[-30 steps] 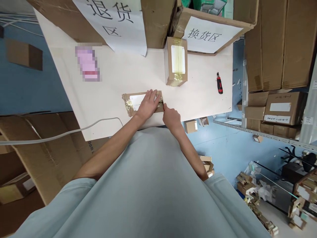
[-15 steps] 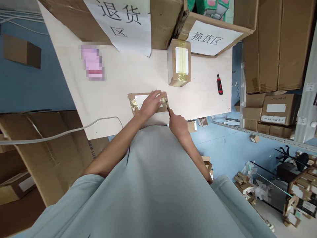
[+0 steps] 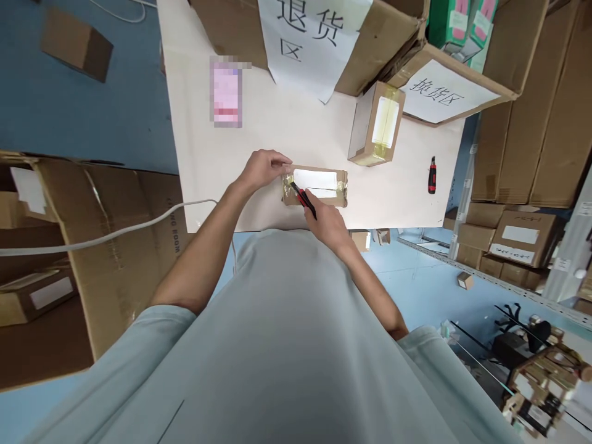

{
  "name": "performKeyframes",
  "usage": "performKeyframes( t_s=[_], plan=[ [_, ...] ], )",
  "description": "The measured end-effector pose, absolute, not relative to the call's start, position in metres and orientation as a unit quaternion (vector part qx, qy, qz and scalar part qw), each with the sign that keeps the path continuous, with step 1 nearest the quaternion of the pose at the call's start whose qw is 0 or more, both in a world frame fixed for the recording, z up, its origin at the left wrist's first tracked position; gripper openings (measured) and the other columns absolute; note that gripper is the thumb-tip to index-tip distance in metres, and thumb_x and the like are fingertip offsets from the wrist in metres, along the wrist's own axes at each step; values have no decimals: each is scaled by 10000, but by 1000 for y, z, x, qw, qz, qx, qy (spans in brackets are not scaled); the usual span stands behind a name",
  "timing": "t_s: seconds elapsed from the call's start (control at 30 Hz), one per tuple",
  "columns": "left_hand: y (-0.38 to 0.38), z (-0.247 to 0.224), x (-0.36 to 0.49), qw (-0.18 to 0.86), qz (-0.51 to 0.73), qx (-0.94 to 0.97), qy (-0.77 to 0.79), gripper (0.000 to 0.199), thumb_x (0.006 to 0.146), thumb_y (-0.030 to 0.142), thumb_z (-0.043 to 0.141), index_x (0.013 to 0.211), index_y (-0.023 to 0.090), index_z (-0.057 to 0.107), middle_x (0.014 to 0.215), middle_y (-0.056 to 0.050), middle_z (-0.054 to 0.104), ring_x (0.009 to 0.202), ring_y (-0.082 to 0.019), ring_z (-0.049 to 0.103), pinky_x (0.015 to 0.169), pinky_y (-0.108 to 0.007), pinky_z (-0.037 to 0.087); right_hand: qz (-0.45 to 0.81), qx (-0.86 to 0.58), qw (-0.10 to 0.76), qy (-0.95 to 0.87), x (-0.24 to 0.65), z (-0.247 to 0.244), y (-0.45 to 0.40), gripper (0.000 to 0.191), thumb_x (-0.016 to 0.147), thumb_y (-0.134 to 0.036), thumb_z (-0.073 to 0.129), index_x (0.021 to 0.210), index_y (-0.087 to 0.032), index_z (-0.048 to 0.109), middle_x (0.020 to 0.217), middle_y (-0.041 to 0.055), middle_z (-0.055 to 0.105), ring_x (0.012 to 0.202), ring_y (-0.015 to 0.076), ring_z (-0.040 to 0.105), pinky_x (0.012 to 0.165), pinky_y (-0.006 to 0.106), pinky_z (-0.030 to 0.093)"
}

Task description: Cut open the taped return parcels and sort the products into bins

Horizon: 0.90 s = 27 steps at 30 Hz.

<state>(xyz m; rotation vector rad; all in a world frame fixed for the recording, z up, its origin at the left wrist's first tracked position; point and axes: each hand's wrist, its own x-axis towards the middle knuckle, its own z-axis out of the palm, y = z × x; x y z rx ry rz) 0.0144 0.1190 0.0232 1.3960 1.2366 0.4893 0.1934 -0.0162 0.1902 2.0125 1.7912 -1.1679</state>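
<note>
Work has moved to the box's left end, right hand gripping the knife, half-open left hand touching the box.

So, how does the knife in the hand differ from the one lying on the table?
The held knife is in the right hand; the other knife lies loose on the table. The held knife slants over the left end of the box; the other knife points away from the person. Both are red and black.

Right grip clenched, left grip half-curled, bare forearms forward.
</note>
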Motion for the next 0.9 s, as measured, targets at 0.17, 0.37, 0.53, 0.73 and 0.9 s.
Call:
performKeyframes(
  t_s=[0.17,0.37,0.53,0.73,0.9],
  plan=[
    [128,15,16,599,217,587,500,314,707,417,997,929,222,891,950,-68,854,975,-283,794,1017,-429,622,-363,676,145,625,170,185,1,657,1138,-212,354,1791,-143,322,1347,200,801,1216,381,760,992,458,585],
    [134,11,13,612,217,591,479,283,701,403,986,908,240,885,920,-45,853,976,-281,792,1070,-448,600,-331,682,208,618,139,176,11,693,1101,-92,381,1786,-101,277,1290,235,803,1203,352,781,1024,466,597],
    [131,12,14,599,211,599,488,227,700,338,963,889,232,891,917,-50,859,962,-285,803,1040,-429,609,-294,695,256,604,108,171,13,734,1077,-13,411,1790,-56,242,1310,266,778,1250,300,778,1062,418,609],
    [117,15,20,617,200,579,493,195,686,303,964,856,240,891,906,-50,861,957,-286,813,977,-400,634,-294,698,300,580,103,180,-3,774,1136,-154,471,1822,-82,120,1309,284,764,1238,309,788,1028,412,641],
    [111,15,23,614,194,576,503,177,700,299,944,857,233,896,927,-54,865,971,-280,814,977,-389,633,-293,704,301,572,102,186,-12,721,1127,-73,386,1817,-85,177,1277,258,773,1235,282,782,1021,389,644]
  ],
)
